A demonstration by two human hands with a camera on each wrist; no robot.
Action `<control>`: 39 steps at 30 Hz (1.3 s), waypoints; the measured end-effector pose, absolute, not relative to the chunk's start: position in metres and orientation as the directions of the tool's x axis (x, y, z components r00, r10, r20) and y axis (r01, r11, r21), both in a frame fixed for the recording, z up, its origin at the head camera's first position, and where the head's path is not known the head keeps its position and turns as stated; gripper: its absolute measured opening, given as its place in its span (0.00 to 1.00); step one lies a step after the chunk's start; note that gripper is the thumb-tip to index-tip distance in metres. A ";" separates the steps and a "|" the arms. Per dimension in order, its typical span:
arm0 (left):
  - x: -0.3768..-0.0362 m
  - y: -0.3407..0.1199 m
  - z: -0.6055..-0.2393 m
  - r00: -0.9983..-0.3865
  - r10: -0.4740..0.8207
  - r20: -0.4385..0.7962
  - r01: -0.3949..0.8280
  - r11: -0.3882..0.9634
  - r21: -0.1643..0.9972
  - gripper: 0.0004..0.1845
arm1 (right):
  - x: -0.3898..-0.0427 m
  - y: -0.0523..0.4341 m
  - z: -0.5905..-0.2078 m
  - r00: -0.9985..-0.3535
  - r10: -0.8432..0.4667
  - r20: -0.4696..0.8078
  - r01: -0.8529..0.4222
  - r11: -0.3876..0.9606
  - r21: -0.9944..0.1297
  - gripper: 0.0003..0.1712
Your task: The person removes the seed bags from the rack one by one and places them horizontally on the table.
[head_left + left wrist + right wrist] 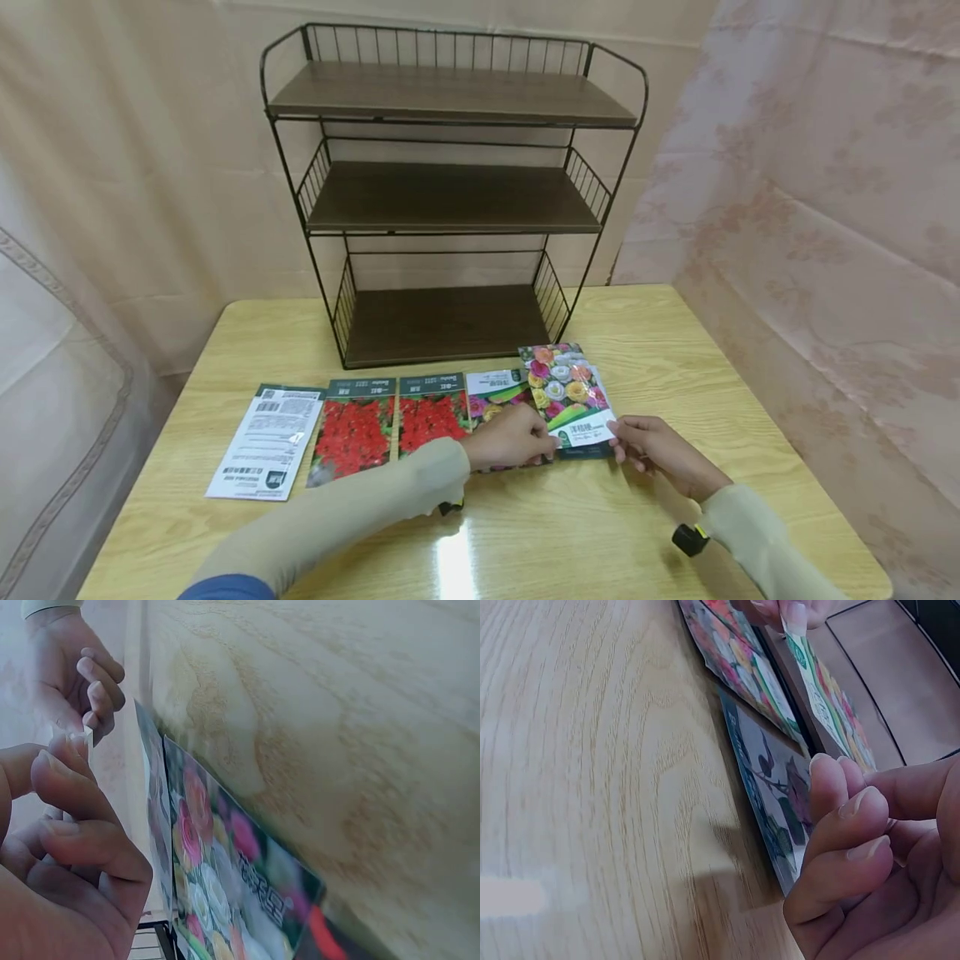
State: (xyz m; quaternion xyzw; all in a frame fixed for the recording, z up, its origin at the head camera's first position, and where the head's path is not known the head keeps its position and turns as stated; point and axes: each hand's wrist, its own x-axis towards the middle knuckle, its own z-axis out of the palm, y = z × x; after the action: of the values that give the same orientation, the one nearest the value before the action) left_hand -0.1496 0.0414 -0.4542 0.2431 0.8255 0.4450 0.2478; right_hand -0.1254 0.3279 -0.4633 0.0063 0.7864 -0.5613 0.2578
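Observation:
A seed packet (566, 387) with many-coloured roses on its front is held raised and tilted over the right end of a row of packets. My left hand (510, 437) pinches its lower left corner; in the left wrist view its fingers (82, 795) are curled. The lower right corner is pinched by my right hand (656, 450), thumb against fingers (847, 825). Under the raised packet lies a dark-edged packet (588, 451), mostly hidden. Beside it, a similar rose packet (491, 392) lies flat, partly covered by my left hand.
Two red-flower packets (352, 429) and a white packet (266, 442), back side up, lie further left on the wooden table (555, 533). Behind the row stands a three-tier rack (450, 321) with brown shelves and black wire sides. Curtains (825, 250) surround the table.

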 end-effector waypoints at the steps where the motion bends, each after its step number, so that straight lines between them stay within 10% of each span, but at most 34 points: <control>1: -0.150 0.042 -0.455 -0.756 0.627 -0.189 0.182 0.480 0.858 0.19 | -0.125 0.329 -0.463 -0.868 -0.273 -0.416 0.304 0.370 -0.878 0.27; 39: -0.165 0.119 -0.461 -0.765 0.598 -0.240 0.167 0.544 0.822 0.27 | -0.123 0.386 -0.469 -0.905 -0.130 -0.405 0.336 0.366 -0.868 0.25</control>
State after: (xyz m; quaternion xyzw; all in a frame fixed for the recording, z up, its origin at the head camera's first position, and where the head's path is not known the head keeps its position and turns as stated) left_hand -0.1647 0.1190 -0.4615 0.2275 0.8403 0.4199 0.2565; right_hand -0.1229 0.3863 -0.4686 0.0642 0.7998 -0.5594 0.2080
